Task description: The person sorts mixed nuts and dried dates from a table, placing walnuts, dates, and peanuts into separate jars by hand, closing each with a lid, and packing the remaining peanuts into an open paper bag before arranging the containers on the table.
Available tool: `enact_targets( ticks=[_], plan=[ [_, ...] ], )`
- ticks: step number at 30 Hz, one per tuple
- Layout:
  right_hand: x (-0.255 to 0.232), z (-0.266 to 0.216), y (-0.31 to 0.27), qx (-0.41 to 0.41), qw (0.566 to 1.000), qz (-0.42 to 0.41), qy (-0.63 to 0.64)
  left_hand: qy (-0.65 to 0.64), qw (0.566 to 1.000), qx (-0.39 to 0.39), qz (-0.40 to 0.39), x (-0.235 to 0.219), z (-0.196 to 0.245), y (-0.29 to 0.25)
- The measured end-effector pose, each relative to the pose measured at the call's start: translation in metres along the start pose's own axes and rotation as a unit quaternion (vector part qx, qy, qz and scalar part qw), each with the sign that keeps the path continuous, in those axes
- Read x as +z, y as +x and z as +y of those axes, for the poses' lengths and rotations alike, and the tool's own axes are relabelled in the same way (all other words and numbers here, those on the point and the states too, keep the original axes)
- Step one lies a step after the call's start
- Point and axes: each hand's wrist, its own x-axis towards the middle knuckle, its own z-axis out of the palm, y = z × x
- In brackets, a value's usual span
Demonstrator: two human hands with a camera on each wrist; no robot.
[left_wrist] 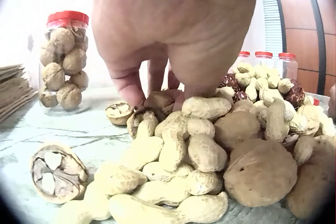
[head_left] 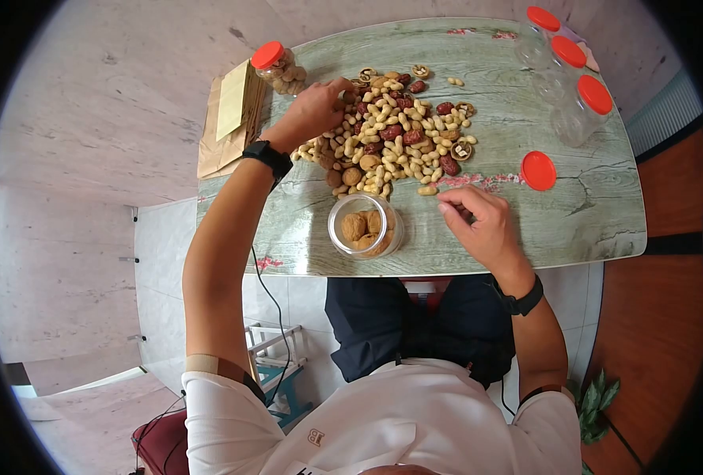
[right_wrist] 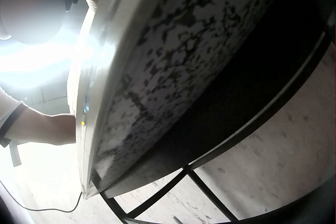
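At the far left of the pile, my left hand [head_left: 313, 113] reaches down among the nuts. In the left wrist view its fingertips pinch a brown walnut [left_wrist: 160, 100], partly hidden by the fingers. Peanuts [head_left: 418, 162], red dates [head_left: 392, 132] and more walnuts [head_left: 351, 176] make up the pile. A lidless clear jar [head_left: 396, 235] with several walnuts inside stands near the front edge. To its right, my right hand [head_left: 482, 226] rests by the table edge with loosely curled fingers, holding nothing. One peanut [head_left: 427, 191] lies just beyond its fingertips.
A red-lidded jar of walnuts [head_left: 289, 75] stands at back left beside stacked paper bags [head_left: 213, 146]. Several red-lidded clear jars [head_left: 577, 115] line the right side. A loose red lid [head_left: 539, 171] lies nearer. Split walnut shells [left_wrist: 58, 172] lie around the pile.
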Motion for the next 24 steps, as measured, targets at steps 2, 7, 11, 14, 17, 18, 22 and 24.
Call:
enact_targets(
  ticks=[2,7,11,14,17,18,22,24],
  plan=[
    [0.000,0.000,0.000,0.000,1.000,0.001,0.000,-0.036,0.998,-0.040,-0.041,-0.003,0.002,0.000],
    [0.000,0.000,0.000,-0.001,1.000,0.000,0.004,0.023,0.999,0.023,0.009,0.002,0.006,-0.003],
    [-0.001,-0.002,0.000,0.012,1.000,-0.005,0.014,0.044,0.999,0.028,0.005,0.002,0.003,-0.001],
    [0.000,-0.001,0.000,0.009,1.000,-0.003,0.009,0.052,0.998,0.005,-0.020,0.000,0.003,0.003],
    [0.000,0.001,0.000,-0.003,1.000,0.002,0.006,0.039,0.999,-0.002,-0.013,-0.002,0.007,0.006],
    [0.000,0.002,0.000,-0.002,1.000,0.002,0.006,0.039,0.999,-0.002,-0.013,-0.003,0.009,0.006],
    [0.000,0.000,0.000,0.006,1.000,-0.002,0.009,0.037,0.999,0.002,-0.010,-0.002,0.011,0.007],
    [0.000,0.000,0.000,0.006,1.000,-0.001,0.010,0.034,0.999,-0.002,-0.009,-0.001,0.009,0.007]
  ],
)
